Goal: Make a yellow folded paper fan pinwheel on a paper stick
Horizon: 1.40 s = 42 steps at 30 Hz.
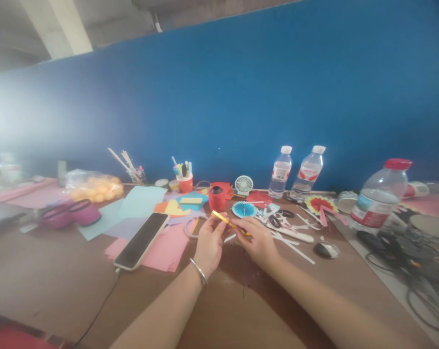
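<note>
We see the yellow strip point(222, 218) between both hands, on the near side of the red pot point(217, 199), its long axis slanting far left to near right, the left hand point(210, 241) pinching its left part, the right hand point(258, 241) its right.

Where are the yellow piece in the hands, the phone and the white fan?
Yellow piece point(220, 216): head view, its upper-left part.
Phone point(142, 241): head view, middle of its dark screen.
White fan point(243, 184): head view, round front.
</note>
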Motion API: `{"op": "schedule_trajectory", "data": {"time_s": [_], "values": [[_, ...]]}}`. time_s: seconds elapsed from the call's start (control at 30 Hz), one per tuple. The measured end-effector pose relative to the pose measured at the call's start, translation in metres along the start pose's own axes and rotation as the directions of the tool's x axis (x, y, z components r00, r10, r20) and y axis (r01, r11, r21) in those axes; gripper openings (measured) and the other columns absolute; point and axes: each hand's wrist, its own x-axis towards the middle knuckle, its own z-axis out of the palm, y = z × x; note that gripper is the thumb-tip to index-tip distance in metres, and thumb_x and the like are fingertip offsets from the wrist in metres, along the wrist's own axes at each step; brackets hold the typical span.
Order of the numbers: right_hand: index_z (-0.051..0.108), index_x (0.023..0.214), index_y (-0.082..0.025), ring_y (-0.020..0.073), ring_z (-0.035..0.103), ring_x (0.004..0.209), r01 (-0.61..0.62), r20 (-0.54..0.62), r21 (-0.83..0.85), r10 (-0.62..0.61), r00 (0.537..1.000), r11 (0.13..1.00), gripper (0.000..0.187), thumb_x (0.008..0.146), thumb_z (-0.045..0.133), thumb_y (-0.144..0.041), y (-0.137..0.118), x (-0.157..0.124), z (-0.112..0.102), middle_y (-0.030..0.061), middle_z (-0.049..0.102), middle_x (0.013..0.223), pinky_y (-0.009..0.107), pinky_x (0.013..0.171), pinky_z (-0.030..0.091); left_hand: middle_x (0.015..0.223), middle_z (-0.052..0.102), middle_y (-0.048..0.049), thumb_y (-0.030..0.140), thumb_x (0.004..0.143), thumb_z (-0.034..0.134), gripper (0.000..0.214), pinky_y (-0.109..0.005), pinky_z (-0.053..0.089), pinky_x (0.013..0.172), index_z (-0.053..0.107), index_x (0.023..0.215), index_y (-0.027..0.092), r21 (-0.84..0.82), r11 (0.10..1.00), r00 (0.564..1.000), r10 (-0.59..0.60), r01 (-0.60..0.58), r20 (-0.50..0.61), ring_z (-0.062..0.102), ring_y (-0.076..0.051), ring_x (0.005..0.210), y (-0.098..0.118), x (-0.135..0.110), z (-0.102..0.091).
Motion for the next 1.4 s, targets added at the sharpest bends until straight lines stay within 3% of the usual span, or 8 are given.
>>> {"op": "schedule_trajectory", "data": {"time_s": [0.5, 0.83, 1.1, 1.4], "values": [[0.058, 0.100, -0.021, 0.0160, 0.055, 0.079, 0.069, 0.036, -0.018, -0.068, 0.997, 0.997, 0.025, 0.079, 0.045, -0.016, 0.0026, -0.0011, 0.0002, 0.0053, 0.059, 0.084, 0.029, 0.068, 0.046, 0.085, 0.056, -0.0018, 0.019, 0.069, 0.059, 0.019, -0.025, 0.045, 0.071, 0.057, 0.088, 0.016, 0.005, 1.000, 1.000, 0.008, -0.008, 0.027, 0.056, -0.011, 0.074, -0.0027, 0.0006, -0.0019], [0.054, 0.104, -0.019, 0.0160, 0.053, 0.074, 0.160, 0.108, -0.163, -0.143, 0.984, 0.974, 0.027, 0.080, 0.043, -0.016, 0.0053, -0.0036, 0.0000, 0.0058, 0.056, 0.078, 0.028, 0.066, 0.045, 0.080, 0.058, -0.0026, 0.020, 0.068, 0.061, 0.022, -0.024, 0.045, 0.070, 0.059, 0.089, 0.014, 0.049, 0.999, 1.000, -0.003, 0.003, -0.006, 0.056, -0.011, 0.072, -0.0034, 0.0012, -0.0038], [0.054, 0.100, -0.015, 0.0179, 0.050, 0.075, 0.269, 0.221, -0.378, -0.196, 0.955, 0.886, 0.024, 0.081, 0.041, -0.020, 0.0009, -0.0016, -0.0034, 0.0070, 0.055, 0.075, 0.029, 0.066, 0.041, 0.074, 0.059, -0.0025, 0.021, 0.065, 0.063, 0.017, -0.025, 0.045, 0.068, 0.059, 0.079, 0.011, 0.117, 0.993, 0.998, -0.005, 0.013, -0.062, 0.056, -0.010, 0.067, -0.0025, 0.0007, -0.0037], [0.055, 0.099, -0.015, 0.0160, 0.045, 0.065, 0.425, 0.311, -0.577, -0.294, 0.904, 0.697, 0.023, 0.081, 0.041, -0.017, 0.0068, -0.0020, -0.0046, 0.0049, 0.051, 0.068, 0.029, 0.058, 0.033, 0.073, 0.059, -0.0042, 0.021, 0.063, 0.064, 0.021, -0.031, 0.045, 0.074, 0.058, 0.081, 0.010, 0.152, 0.988, 0.997, -0.029, 0.040, -0.073, 0.057, -0.013, 0.068, -0.0019, 0.0011, -0.0037]]}}
